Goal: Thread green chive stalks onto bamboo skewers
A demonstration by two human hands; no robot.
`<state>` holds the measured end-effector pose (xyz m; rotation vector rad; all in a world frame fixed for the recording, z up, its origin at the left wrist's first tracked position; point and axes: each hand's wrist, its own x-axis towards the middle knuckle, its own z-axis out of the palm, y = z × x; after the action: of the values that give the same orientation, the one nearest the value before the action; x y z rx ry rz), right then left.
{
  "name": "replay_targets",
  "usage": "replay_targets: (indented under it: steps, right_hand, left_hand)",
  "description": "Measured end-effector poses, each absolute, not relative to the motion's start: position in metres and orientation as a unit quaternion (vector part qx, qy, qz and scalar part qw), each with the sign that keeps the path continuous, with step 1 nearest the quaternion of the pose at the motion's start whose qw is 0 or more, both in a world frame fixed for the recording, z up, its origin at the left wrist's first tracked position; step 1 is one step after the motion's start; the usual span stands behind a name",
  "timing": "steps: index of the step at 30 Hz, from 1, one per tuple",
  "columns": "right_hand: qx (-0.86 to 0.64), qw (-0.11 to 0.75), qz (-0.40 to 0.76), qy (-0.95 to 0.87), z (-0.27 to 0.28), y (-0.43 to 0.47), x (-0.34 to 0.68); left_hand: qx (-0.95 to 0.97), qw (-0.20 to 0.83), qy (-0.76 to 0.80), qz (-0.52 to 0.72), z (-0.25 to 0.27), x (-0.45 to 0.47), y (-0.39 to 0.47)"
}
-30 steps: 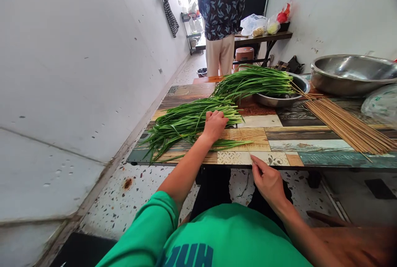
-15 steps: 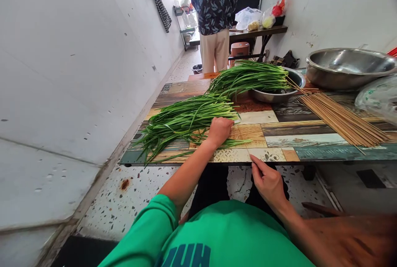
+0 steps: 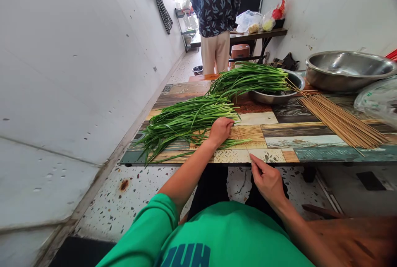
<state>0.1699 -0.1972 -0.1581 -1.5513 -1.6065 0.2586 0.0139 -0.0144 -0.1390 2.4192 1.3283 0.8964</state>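
Long garlic chives point(image 3: 189, 116) lie in a loose pile on the table, pale stem ends to the right. My left hand point(image 3: 221, 130) is closed at those stem ends, pinching chives; its fingertips are partly hidden. Near the front edge, my right hand point(image 3: 267, 176) pinches a thin bamboo skewer point(image 3: 247, 147), which points up towards my left hand. A few separate chive stems point(image 3: 237, 142) lie just below my left hand. To the right, many bamboo skewers point(image 3: 343, 120) are spread in a bundle.
More chives point(image 3: 248, 77) rest across a small metal bowl point(image 3: 276, 98) with skewers at their ends. A large steel basin point(image 3: 350, 78) and a clear plastic bag point(image 3: 378, 99) stand at the right. A person point(image 3: 215, 14) stands beyond, by another table point(image 3: 263, 33).
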Motion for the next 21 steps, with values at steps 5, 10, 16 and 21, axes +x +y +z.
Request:
replay_targets:
  steps: [5,10,16,21]
  right_hand:
    - [-0.614,0.436,0.095,-0.651,-0.16,-0.196,0.1707]
    - [-0.615,0.434,0.096,-0.651,-0.1605,-0.1954,0.1716]
    - [-0.612,0.435,0.092,-0.654,-0.1603,-0.1944,0.1718]
    - [-0.615,0.431,0.097,-0.654,-0.1604,-0.1941,0.1714]
  left_hand:
    - [0.824,0.142,0.454,0.309,-0.14,0.0157,-0.0146]
    - [0.817,0.158,0.469,0.296,-0.1377,0.0169,-0.0141]
    - [0.823,0.155,0.468,0.283,-0.1344,0.017,-0.0151]
    - [0.831,0.143,0.462,0.274,-0.1336,0.0164,-0.0156]
